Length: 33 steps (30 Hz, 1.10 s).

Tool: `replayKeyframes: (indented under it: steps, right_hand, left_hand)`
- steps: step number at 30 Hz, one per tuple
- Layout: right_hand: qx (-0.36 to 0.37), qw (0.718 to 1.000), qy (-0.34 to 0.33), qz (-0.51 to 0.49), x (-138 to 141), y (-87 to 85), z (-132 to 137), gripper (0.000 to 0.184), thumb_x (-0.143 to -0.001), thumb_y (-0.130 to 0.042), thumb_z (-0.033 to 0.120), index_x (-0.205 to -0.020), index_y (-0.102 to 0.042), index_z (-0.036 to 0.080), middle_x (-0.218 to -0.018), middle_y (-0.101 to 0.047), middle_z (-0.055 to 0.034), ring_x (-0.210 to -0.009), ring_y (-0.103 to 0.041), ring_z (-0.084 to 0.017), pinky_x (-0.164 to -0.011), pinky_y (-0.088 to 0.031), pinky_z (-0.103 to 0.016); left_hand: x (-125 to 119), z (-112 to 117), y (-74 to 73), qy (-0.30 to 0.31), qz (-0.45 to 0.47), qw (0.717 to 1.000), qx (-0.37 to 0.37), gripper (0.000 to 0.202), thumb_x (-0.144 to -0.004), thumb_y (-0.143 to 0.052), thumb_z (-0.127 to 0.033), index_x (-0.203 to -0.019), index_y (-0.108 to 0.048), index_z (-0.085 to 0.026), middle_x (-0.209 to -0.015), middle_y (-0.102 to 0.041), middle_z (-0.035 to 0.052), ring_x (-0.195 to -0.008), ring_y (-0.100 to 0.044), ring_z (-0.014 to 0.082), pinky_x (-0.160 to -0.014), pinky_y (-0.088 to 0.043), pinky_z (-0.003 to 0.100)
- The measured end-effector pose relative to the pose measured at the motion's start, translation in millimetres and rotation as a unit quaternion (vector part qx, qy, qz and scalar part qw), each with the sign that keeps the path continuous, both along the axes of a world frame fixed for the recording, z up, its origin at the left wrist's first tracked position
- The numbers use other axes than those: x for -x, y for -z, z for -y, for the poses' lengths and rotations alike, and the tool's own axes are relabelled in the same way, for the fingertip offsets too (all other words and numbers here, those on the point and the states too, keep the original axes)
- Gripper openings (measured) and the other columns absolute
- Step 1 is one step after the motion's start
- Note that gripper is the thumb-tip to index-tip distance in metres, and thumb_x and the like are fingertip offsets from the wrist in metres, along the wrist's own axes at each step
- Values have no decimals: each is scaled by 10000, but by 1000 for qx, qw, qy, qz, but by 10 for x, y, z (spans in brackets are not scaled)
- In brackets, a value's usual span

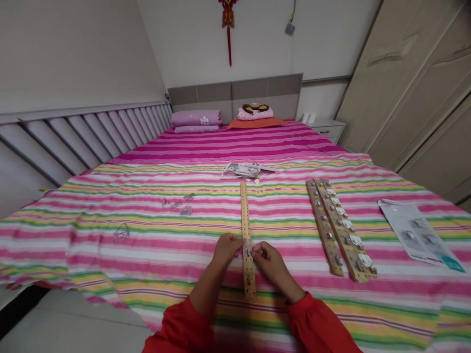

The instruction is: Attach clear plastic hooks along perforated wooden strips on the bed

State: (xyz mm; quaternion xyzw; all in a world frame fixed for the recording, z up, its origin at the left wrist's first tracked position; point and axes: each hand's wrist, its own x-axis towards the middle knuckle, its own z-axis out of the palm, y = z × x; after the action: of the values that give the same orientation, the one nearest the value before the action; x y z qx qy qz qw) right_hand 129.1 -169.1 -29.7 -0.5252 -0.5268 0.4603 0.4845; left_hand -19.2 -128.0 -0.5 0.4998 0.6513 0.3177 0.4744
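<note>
Here, the bed point(176, 240): spread with a striped cover, on which everything below lies or rests
Paired boards point(320, 213): side by side to the right, running away from the person with their far ends leaning left; both carry rows of metal fittings, and the right one also bears white pieces
Perforated strip point(245, 220): flat on the cover, between the hands; its long axis runs almost straight away from the person, far end toward the headboard and slightly left, near end between the forearms
Clear package point(419, 230): slantwise at the far right, silvery metal pieces showing inside
Bundle point(245, 170): just past the strip's far end, contents too blurred to tell
Right hand point(271, 261): at the strip's right edge, fingers curled, thumb close to index; cannot tell whether they pinch anything
Left hand point(225, 249): at the left edge, fingertips drawn together, their grip unclear
Small packets point(186, 211): left of the strip, contents too small to tell
Metal fitting point(248, 252): on the strip, between the fingertips of both hands
</note>
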Motion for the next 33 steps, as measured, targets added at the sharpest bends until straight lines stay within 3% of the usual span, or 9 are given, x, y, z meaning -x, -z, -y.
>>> replayKeyframes:
  steps: [11,16,19,20,22,24,26,29,33]
  right_hand:
    - [41,997,12,-59,3,81,-76,173,-536,-703,305,-568,-557,220,-476,-497,61,-476,-423,-121,-475,-320,-253]
    - [45,996,1,-74,-15,-7,-36,272,-531,-758,387,-562,-555,209,-478,-501,54,-478,-423,-117,-478,-314,-252]
    - [69,992,-24,-104,-53,-79,11,331,-593,-736,482,-586,-557,204,-457,-462,63,-433,-370,-97,-441,-258,-244]
    - [83,990,-30,-112,-63,-89,22,352,-614,-718,513,-592,-550,204,-443,-443,69,-411,-349,-91,-426,-235,-241]
    - [102,987,-33,-123,-75,-84,32,388,-639,-691,555,-597,-524,207,-423,-408,82,-378,-320,-81,-405,-201,-234]
    - [100,987,-31,-120,-72,-55,27,415,-641,-681,578,-596,-499,209,-427,-400,87,-370,-315,-73,-398,-197,-227]
    - [93,990,-25,-108,-61,-20,14,437,-637,-673,602,-599,-483,210,-435,-385,94,-368,-303,-67,-394,-197,-221]
    - [94,991,-24,-91,-52,13,-4,470,-625,-656,641,-598,-463,213,-442,-375,96,-364,-300,-64,-386,-202,-219]
    - [93,991,-30,-89,-65,29,-18,478,-626,-646,651,-593,-451,215,-445,-393,91,-356,-311,-63,-380,-208,-219]
  left_hand:
    - [16,-100,-46,44,-39,997,48,356,-638,-668,-309,-379,-455,-190,-309,-421,-53,-308,-352,77,-379,-261,226]
    - [59,-78,-44,78,-11,996,43,393,-653,-659,-444,-426,-477,-180,-344,-455,-42,-313,-365,72,-376,-263,215]
    - [234,-140,-87,110,43,993,20,388,-714,-564,-522,-550,-548,-171,-421,-512,-30,-345,-419,90,-394,-307,219]
    - [338,-188,-108,95,44,994,-15,366,-728,-551,-507,-595,-570,-167,-460,-536,-24,-384,-458,100,-422,-344,221]
    - [612,-320,-148,3,-1,992,-130,266,-729,-575,-412,-644,-592,-161,-564,-587,-7,-527,-547,119,-543,-430,227]
    - [939,-474,-173,-144,-93,958,-228,166,-742,-557,-308,-738,-630,-159,-701,-637,24,-704,-597,154,-685,-470,257]
    - [1253,-612,-177,-214,-206,915,-273,225,-791,-481,-224,-901,-659,-143,-918,-660,83,-897,-599,195,-827,-466,316]
    - [1563,-744,-147,-206,-334,880,-268,363,-805,-428,-121,-1109,-626,-125,-1169,-605,138,-1123,-525,243,-960,-406,390]
    - [1635,-786,-104,-139,-376,881,-251,362,-785,-485,-106,-1086,-660,-206,-1324,-530,109,-1232,-438,289,-988,-372,464]
